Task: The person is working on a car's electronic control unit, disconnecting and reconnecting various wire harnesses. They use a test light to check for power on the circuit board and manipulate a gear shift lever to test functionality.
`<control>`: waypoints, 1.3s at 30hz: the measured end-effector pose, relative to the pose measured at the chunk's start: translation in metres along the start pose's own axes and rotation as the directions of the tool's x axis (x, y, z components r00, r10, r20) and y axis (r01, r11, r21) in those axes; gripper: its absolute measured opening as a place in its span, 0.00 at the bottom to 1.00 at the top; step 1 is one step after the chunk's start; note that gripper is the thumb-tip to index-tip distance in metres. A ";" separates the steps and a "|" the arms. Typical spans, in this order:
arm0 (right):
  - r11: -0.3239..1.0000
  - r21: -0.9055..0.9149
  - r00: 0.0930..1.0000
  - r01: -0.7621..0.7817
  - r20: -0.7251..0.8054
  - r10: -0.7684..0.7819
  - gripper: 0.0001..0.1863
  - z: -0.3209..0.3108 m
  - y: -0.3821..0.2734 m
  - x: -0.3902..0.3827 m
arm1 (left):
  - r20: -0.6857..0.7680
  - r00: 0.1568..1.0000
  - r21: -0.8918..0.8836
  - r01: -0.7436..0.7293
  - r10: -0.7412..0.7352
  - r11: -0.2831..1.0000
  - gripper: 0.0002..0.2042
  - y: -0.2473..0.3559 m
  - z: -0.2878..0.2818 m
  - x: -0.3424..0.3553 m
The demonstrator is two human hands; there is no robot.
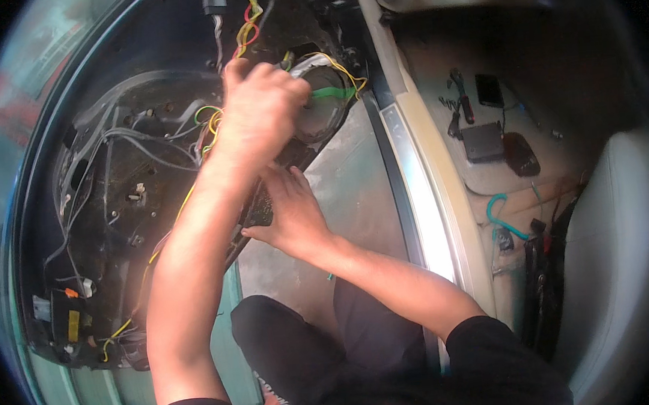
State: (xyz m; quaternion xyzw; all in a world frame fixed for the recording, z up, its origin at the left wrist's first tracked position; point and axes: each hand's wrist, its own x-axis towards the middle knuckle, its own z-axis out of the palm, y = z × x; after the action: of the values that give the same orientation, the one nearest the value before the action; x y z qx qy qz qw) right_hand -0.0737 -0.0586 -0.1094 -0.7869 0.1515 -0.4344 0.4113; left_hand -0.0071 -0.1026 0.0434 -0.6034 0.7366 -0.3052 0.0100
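Note:
A car door (178, 156) stands open with its inner side bare, showing dark metal and loose wiring. My left hand (266, 101) is closed in a fist beside the round speaker (322, 120), smeared by motion; what it grips, if anything, is hidden. A green strip (333, 93) lies across the speaker to the right of that hand. Lower down, my right hand (291, 212) rests with thumb and fingers spread against the door's lower edge. Between them shows a dark, rough-textured patch (261, 207) of the door.
Yellow and red wires (248, 31) run along the door's upper part, and grey cables (120, 134) loop at its left. To the right, the doorsill (426, 203) borders a car floor holding pliers (461, 95), a black box (484, 142) and a teal hook-shaped cord (500, 216).

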 end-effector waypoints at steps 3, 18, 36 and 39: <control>1.000 0.020 1.000 0.002 -0.018 -0.002 0.55 0.003 -0.001 0.003 | -0.160 0.969 -0.460 0.095 -0.188 0.883 0.09 -0.004 -0.021 -0.002; 1.000 0.007 1.000 0.007 -0.017 -0.007 0.52 -0.002 -0.001 0.003 | -0.152 0.900 -0.682 0.203 -0.408 0.703 0.07 0.018 0.014 -0.026; 0.991 0.124 0.998 0.048 -0.032 -0.044 0.56 0.008 0.001 0.008 | -0.465 0.850 -0.138 0.206 -0.247 0.969 0.20 -0.003 -0.001 -0.008; 0.997 0.049 0.996 0.053 -0.072 -0.049 0.57 0.008 -0.005 0.003 | -0.337 0.587 -0.544 0.516 -0.736 0.661 0.17 -0.073 -0.015 0.020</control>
State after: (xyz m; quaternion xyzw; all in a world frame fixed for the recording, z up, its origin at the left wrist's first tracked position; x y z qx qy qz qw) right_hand -0.0656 -0.0532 -0.1057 -0.7640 0.1349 -0.4759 0.4142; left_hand 0.0464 -0.1199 0.0970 -0.7072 0.4856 -0.2893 -0.4247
